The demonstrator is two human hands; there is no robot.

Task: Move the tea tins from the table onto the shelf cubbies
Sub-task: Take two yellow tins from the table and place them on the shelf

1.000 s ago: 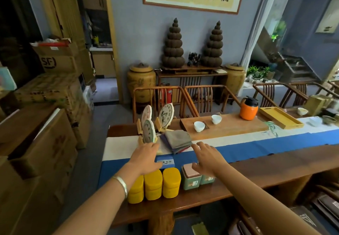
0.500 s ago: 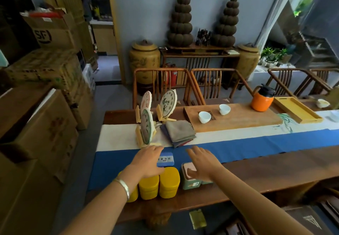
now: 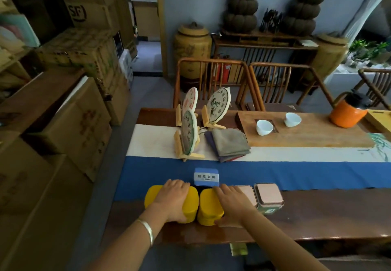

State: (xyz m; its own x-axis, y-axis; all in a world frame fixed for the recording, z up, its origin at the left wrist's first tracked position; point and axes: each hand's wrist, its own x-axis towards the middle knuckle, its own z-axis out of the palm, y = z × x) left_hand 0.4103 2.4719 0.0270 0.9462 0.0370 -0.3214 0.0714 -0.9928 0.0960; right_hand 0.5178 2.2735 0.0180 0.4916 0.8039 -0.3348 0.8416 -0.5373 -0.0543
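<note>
Three yellow tea tins stand in a row at the table's near edge. My left hand (image 3: pixel 171 201) lies over the left yellow tin (image 3: pixel 151 196) and the middle yellow tin (image 3: pixel 191 207), fingers curled over their far edge. My right hand (image 3: pixel 232 205) clasps the right yellow tin (image 3: pixel 208 207), thumb on its near side, and partly covers a green tin with a pink lid (image 3: pixel 246 190). A second green tin with a pink lid (image 3: pixel 268 196) stands to the right. A blue tin (image 3: pixel 206 176) sits just behind. No shelf cubbies are in view.
The wooden table (image 3: pixel 317 213) carries a blue and white runner, three tea cakes on stands (image 3: pixel 188 135), folded cloths (image 3: pixel 229 145), a wooden tea tray with two white cups (image 3: pixel 264 127) and an orange kettle (image 3: pixel 348 112). Cardboard boxes (image 3: pixel 74 122) are stacked on the left. Chairs stand behind the table.
The view has tilted down and come closer. Both hands have dropped from hovering above the tins onto the yellow tins; my right hand shifted left from the green tin to the right yellow tin.
</note>
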